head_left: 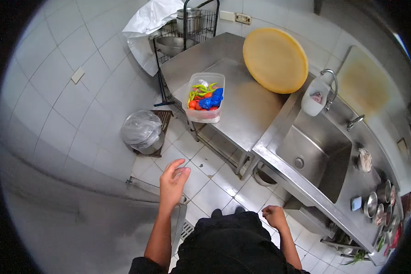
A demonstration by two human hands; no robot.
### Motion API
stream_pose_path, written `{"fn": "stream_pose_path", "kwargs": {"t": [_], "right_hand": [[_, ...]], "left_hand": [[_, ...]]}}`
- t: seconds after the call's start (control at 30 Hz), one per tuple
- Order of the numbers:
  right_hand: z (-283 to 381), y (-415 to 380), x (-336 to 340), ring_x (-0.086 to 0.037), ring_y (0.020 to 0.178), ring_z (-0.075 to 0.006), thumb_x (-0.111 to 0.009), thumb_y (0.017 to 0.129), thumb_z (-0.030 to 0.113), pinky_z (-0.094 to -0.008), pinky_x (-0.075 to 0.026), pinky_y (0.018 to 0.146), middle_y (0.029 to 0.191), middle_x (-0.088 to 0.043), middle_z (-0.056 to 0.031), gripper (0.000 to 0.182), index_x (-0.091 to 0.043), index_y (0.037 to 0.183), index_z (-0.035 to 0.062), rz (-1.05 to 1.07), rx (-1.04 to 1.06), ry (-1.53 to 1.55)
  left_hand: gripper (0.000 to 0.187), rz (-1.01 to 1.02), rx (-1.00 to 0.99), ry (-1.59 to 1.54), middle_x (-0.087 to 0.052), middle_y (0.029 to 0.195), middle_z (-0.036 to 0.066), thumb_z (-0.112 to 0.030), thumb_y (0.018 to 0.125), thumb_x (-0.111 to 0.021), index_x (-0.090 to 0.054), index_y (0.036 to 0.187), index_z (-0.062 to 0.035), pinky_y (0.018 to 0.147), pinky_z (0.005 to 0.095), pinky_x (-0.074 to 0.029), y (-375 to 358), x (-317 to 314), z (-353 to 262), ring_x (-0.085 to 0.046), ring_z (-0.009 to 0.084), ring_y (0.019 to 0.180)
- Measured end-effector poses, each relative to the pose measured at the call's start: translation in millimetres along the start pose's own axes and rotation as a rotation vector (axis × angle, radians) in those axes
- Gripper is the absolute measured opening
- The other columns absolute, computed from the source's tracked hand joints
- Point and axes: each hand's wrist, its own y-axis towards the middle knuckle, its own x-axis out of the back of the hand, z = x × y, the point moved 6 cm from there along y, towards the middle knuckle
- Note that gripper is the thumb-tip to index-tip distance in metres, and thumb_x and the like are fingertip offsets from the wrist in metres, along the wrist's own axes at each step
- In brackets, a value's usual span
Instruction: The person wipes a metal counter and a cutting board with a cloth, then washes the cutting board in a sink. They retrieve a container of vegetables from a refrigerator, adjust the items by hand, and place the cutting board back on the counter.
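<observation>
My left hand (pixel 174 180) is raised over the tiled floor, fingers curved and thumb apart, holding nothing. Beyond it, on the corner of the steel table (pixel 235 109), stands a clear plastic container (pixel 203 118). Inside are green peppers (pixel 197 92), red tomatoes (pixel 193 104) and a crumpled blue plastic bag (pixel 210 101). My right hand (pixel 275 216) hangs low beside my dark apron, its fingers curled in with nothing visible in them. It is nearest the front edge of the steel sink counter (pixel 301 176). Neither hand touches the container.
A large round yellowish board (pixel 275 60) leans on the wall behind the table. Right of it are a sink basin (pixel 313 148), a faucet (pixel 334 84) and several metal bowls (pixel 370 204). A bag-lined bin (pixel 143 131) stands on the floor at left, near a wire rack (pixel 203 23).
</observation>
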Motion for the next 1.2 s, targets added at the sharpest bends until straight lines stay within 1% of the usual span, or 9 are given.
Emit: {"fn": "stream_pose_path", "kwargs": {"t": [0.13, 0.23, 0.53, 0.63, 0.73, 0.83, 0.97, 1.1, 1.2], "right_hand": [[28.6, 21.9, 5.9, -0.067, 0.068, -0.0175, -0.064, 0.081, 0.004, -0.0314, -0.053, 0.067, 0.078, -0.070, -0.0127, 0.012, -0.068, 0.089, -0.0043, 0.039, 0.003, 0.070], [58.9, 60.3, 15.1, -0.065, 0.068, -0.0155, -0.062, 0.083, 0.002, -0.0302, -0.052, 0.065, 0.076, -0.069, -0.0102, 0.011, -0.068, 0.090, -0.0053, 0.095, 0.051, 0.194], [203.7, 233.0, 83.0, -0.067, 0.068, -0.0210, -0.063, 0.085, 0.006, -0.0315, -0.051, 0.066, 0.077, -0.069, -0.0167, 0.014, -0.069, 0.095, -0.0013, 0.087, 0.310, 0.163], [241.3, 274.3, 95.6, -0.067, 0.069, -0.0255, -0.063, 0.084, 0.005, -0.0346, -0.052, 0.068, 0.079, -0.069, -0.0185, 0.015, -0.069, 0.096, -0.0010, 0.101, 0.408, 0.126], [271.4, 298.3, 102.1, -0.068, 0.071, -0.0270, -0.064, 0.083, 0.005, -0.0354, -0.052, 0.070, 0.081, -0.069, -0.0189, 0.016, -0.068, 0.097, -0.0006, 0.111, 0.436, 0.132], [276.5, 316.0, 94.0, -0.068, 0.074, -0.0273, -0.066, 0.082, 0.006, -0.0356, -0.052, 0.071, 0.082, -0.069, -0.0190, 0.018, -0.068, 0.099, 0.0000, 0.141, 0.376, 0.119], [263.7, 315.5, 83.8, -0.064, 0.070, -0.0168, -0.066, 0.082, 0.004, -0.0297, -0.050, 0.068, 0.078, -0.069, -0.0123, 0.018, -0.067, 0.100, -0.0009, 0.084, 0.282, 0.126], [244.5, 303.3, 77.2, -0.061, 0.069, -0.0123, -0.066, 0.083, 0.003, -0.0277, -0.048, 0.065, 0.076, -0.068, -0.0085, 0.018, -0.067, 0.100, -0.0026, 0.031, 0.113, 0.205], [230.1, 295.9, 72.1, -0.058, 0.067, -0.0094, -0.065, 0.084, 0.003, -0.0252, -0.046, 0.061, 0.074, -0.065, -0.0037, 0.019, -0.066, 0.102, -0.0031, 0.003, 0.013, 0.278]], "left_hand": [[0.032, -0.045, 0.157, -0.010, -0.066, 0.096, 0.010, -0.010, 0.088, -0.066, -0.059, 0.117, 0.0027, 0.077, 0.0230, -0.049, 40.8, -5.9, 5.7, -0.062, 0.0123, 0.087], [0.033, -0.097, 0.084, -0.059, -0.068, 0.083, 0.006, -0.013, 0.088, -0.067, -0.060, 0.117, 0.0019, 0.074, 0.0204, -0.047, 76.9, -9.7, 13.1, -0.061, 0.0109, 0.082], [0.043, -0.163, 0.120, 0.093, -0.061, 0.115, 0.013, -0.012, 0.080, -0.075, -0.059, 0.118, 0.0026, 0.082, 0.0285, -0.051, 172.0, -21.7, 5.5, -0.059, 0.0161, 0.100], [0.046, -0.108, -0.040, 0.346, -0.061, 0.112, 0.010, -0.009, 0.077, -0.076, -0.059, 0.120, -0.0027, 0.081, 0.0316, -0.052, 210.1, -43.3, 5.1, -0.058, 0.0163, 0.100], [0.051, 0.079, -0.261, 0.535, -0.060, 0.115, 0.015, -0.010, 0.071, -0.077, -0.059, 0.118, -0.0028, 0.091, 0.0386, -0.048, 256.8, -94.0, 3.4, -0.058, 0.0278, 0.106], [0.056, 0.141, -0.427, 0.646, -0.058, 0.118, 0.019, -0.010, 0.069, -0.074, -0.056, 0.121, -0.0013, 0.099, 0.0419, -0.042, 306.6, -134.1, 27.5, -0.054, 0.0350, 0.112], [0.061, 0.184, -0.500, 0.799, -0.055, 0.122, 0.020, -0.009, 0.068, -0.071, -0.053, 0.125, -0.0006, 0.100, 0.0441, -0.039, 358.2, -166.8, 56.6, -0.051, 0.0355, 0.114], [0.052, 0.347, -0.356, 0.851, -0.060, 0.115, 0.017, -0.014, 0.066, -0.071, -0.061, 0.115, -0.0015, 0.099, 0.0452, -0.040, 390.7, -174.9, 78.5, -0.054, 0.0343, 0.111], [0.042, 0.320, -0.421, 0.703, -0.065, 0.101, 0.019, -0.015, 0.069, -0.069, -0.063, 0.108, -0.0008, 0.086, 0.0444, -0.048, 406.0, -166.7, 80.9, -0.061, 0.0355, 0.096]]}}
